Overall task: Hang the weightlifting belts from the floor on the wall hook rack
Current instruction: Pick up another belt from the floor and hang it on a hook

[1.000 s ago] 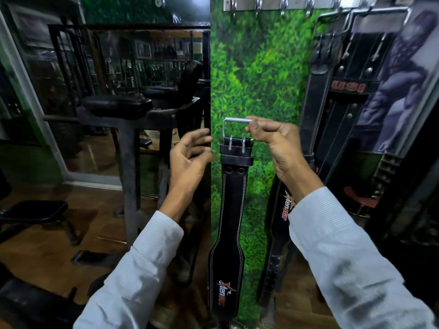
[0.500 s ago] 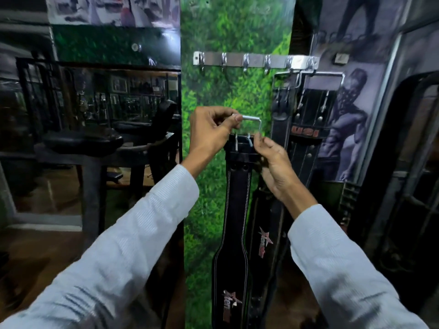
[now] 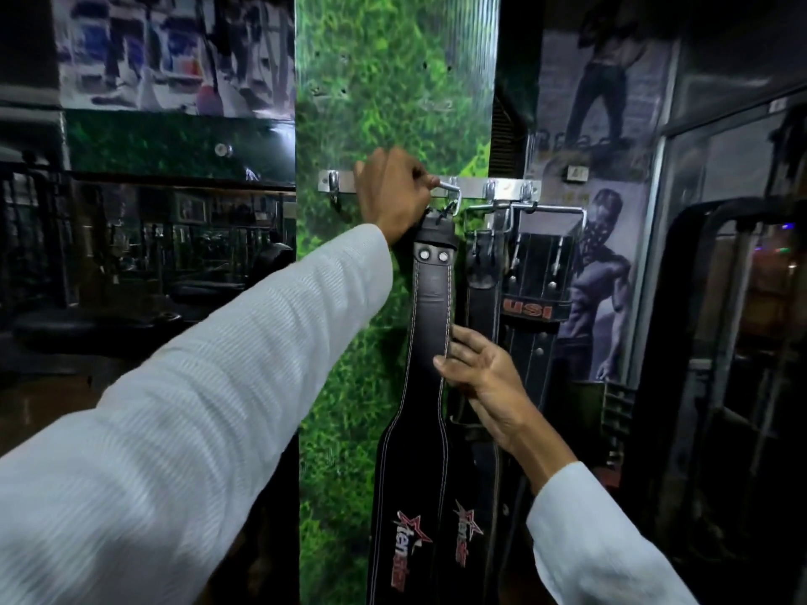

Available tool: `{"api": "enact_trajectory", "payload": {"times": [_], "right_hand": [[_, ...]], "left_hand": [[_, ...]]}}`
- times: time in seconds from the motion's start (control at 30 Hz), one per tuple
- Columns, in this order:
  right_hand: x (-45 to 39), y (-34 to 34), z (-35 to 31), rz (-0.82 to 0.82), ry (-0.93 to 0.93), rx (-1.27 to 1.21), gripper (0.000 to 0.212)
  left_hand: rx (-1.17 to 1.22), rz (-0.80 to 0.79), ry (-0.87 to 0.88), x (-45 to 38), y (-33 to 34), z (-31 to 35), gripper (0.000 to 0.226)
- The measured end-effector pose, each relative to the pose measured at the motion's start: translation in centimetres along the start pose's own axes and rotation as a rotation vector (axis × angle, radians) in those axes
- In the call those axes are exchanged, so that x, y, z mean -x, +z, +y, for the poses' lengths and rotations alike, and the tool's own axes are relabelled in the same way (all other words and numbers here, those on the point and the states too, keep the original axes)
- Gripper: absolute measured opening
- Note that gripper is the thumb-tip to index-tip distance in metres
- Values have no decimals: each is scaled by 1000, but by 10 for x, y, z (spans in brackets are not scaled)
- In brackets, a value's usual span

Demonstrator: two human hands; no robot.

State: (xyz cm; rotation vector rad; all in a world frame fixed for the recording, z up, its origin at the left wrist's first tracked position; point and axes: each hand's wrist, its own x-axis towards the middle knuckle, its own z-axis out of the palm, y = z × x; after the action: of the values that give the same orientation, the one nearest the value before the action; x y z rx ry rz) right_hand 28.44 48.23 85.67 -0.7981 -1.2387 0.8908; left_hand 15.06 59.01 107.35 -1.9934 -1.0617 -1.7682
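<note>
**Caller:** Belt (image 3: 430, 299) up at the rack! Your left hand (image 3: 391, 192) is clenched round the steel buckle (image 3: 450, 195) and has it right against the wall hook rack (image 3: 476, 188), up on the green grass-print panel (image 3: 393, 80).

**Second:** And your right hand (image 3: 484, 377) sits lower down, fingers fairly straight and only loosely curved, fingertips touching the right edge of the black strap where the white stitching runs.

**Caller:** Is the buckle actually seated on a hook? Can't tell; your knuckles cover that part of the rail. One bare hook (image 3: 334, 185) shows at the rail's left end.

**Second:** The belt hangs straight down from the buckle, two rivets just under the top fold, widening toward the bottom where the red star logo (image 3: 408, 543) sits (lettering too blurred to read properly).

**Caller:** Just beside it on the right, a second belt (image 3: 469, 530) with the same star logo hangs partly behind your right wrist.

**Second:** Further right again, a wider black belt with a red USI label (image 3: 530, 310) hangs by its big steel buckle from the rail's right end.

**Caller:** Both your arms are in white ribbed sleeves (image 3: 196, 430). Mirror (image 3: 174, 238) off to the left, a poster of a muscular masked figure (image 3: 598, 272) off to the right.
</note>
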Motion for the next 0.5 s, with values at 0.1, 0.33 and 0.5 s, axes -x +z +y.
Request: {"api": "enact_trajectory", "payload": {"times": [0.1, 0.33, 0.5], "right_hand": [[-3, -9, 3, 22, -25, 15, 59], [-4, -27, 25, 132, -29, -7, 62], [-4, -31, 40, 176, 11, 30, 59]], "left_hand": [[-125, -24, 33, -1, 11, 1, 20], [-209, -85, 46, 8, 31, 2, 12], [-249, -75, 93, 23, 25, 4, 18]]}}
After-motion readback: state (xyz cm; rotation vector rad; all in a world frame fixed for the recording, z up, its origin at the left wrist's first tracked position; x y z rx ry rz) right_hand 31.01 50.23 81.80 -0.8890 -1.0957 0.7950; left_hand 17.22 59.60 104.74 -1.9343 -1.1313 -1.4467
